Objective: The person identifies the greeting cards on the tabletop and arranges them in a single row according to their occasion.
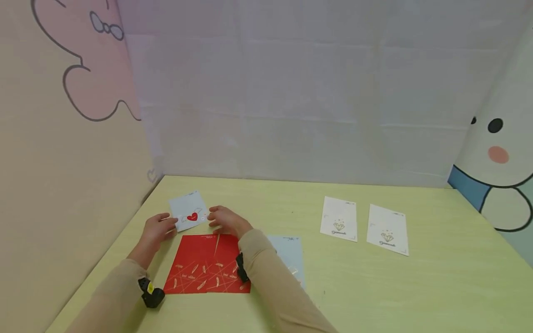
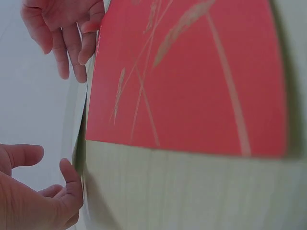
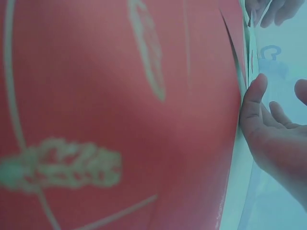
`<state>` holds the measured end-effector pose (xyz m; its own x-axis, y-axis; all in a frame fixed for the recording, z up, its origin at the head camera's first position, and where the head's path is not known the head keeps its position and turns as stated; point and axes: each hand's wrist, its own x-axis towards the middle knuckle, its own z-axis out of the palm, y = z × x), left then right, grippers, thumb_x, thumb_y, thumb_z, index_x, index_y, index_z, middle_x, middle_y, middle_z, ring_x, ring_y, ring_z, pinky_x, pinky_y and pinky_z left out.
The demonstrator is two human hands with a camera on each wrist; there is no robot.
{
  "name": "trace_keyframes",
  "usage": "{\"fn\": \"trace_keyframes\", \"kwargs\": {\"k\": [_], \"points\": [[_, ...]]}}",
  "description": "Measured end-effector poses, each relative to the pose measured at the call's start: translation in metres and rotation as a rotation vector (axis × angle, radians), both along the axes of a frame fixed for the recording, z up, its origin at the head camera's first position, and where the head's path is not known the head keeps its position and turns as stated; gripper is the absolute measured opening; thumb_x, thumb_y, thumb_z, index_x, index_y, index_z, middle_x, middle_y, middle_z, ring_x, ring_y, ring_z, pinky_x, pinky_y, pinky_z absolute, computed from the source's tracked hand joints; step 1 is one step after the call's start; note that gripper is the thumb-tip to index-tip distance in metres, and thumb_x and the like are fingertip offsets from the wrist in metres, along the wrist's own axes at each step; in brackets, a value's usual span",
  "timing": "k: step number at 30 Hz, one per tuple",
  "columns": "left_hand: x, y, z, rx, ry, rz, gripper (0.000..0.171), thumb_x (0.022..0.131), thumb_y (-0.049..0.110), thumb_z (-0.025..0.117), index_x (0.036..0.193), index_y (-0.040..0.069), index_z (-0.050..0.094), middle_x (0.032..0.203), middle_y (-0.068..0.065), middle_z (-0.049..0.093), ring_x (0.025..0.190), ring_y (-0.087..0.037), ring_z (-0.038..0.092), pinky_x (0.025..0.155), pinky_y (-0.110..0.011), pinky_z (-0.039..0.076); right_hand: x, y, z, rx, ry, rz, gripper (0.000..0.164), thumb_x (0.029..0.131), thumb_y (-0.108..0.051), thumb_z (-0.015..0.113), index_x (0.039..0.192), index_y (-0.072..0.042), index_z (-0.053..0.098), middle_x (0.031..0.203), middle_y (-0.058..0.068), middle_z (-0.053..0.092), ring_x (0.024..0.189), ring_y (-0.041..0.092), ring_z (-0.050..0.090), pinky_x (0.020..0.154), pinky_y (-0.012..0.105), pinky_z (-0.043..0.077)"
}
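A pale blue card [image 1: 185,206] with a red winged heart lies slightly turned at the back left of the table. At its lower left edge my left hand [image 1: 157,230] touches or nearly touches it, thumb apart from loosely bent fingers. My right hand [image 1: 228,221] is beside its right edge, fingers relaxed, with nothing seen in its grasp. Two red cards [image 1: 191,259] with gold feather prints lie side by side just nearer than the hands. The left wrist view shows the red card [image 2: 192,96] with both hands beyond it; in the right wrist view, red fills most of the frame.
Another pale blue card [image 1: 293,254] is partly hidden by my right forearm. Two white cards [image 1: 339,218] with gold diamond prints lie on the right of the light green table [image 1: 354,296]. Walls with cartoon prints stand at the left, back and right.
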<state>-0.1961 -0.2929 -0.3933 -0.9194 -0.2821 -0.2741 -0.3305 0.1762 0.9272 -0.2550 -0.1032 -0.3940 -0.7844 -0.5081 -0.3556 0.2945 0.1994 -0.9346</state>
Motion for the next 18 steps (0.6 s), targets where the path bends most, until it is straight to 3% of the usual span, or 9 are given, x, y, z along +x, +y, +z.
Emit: {"fn": "trace_keyframes", "kwargs": {"k": [4,7,10,18], "points": [[-0.003,0.002,-0.002,-0.050,0.041,0.015,0.056,0.089,0.008,0.047,0.132,-0.014,0.019,0.111,-0.026,0.046,0.071,-0.007,0.052,0.063,-0.019,0.047,0.000,0.002,0.000,-0.001,0.007,0.002,0.041,0.088,-0.015,0.052,0.126,-0.005,0.042,0.109,0.007,0.051,0.098,0.024,0.051,0.077,0.033,0.047],[-0.006,0.004,-0.002,-0.034,0.078,0.033,0.055,0.087,0.003,0.048,0.132,-0.014,0.021,0.093,-0.015,0.056,0.062,-0.002,0.052,0.060,-0.019,0.048,0.001,0.004,0.001,0.000,0.015,-0.003,0.042,0.088,-0.016,0.052,0.127,-0.005,0.042,0.107,0.006,0.052,0.097,0.023,0.052,0.075,0.033,0.047],[-0.008,0.007,-0.002,0.002,0.103,0.050,0.055,0.086,0.000,0.049,0.132,-0.012,0.023,0.078,-0.004,0.057,0.058,-0.003,0.053,0.057,-0.019,0.048,0.001,0.007,0.002,0.006,0.030,-0.006,0.043,0.088,-0.018,0.052,0.128,-0.004,0.041,0.107,0.007,0.052,0.098,0.024,0.051,0.076,0.034,0.047],[-0.011,0.017,0.001,0.046,0.126,0.038,0.054,0.088,0.002,0.049,0.134,-0.007,0.024,0.083,-0.003,0.057,0.061,-0.005,0.053,0.059,-0.018,0.048,-0.004,0.020,0.003,0.047,0.085,-0.030,0.043,0.087,-0.023,0.055,0.124,-0.004,0.045,0.107,0.008,0.054,0.092,0.023,0.053,0.076,0.033,0.047]]}}
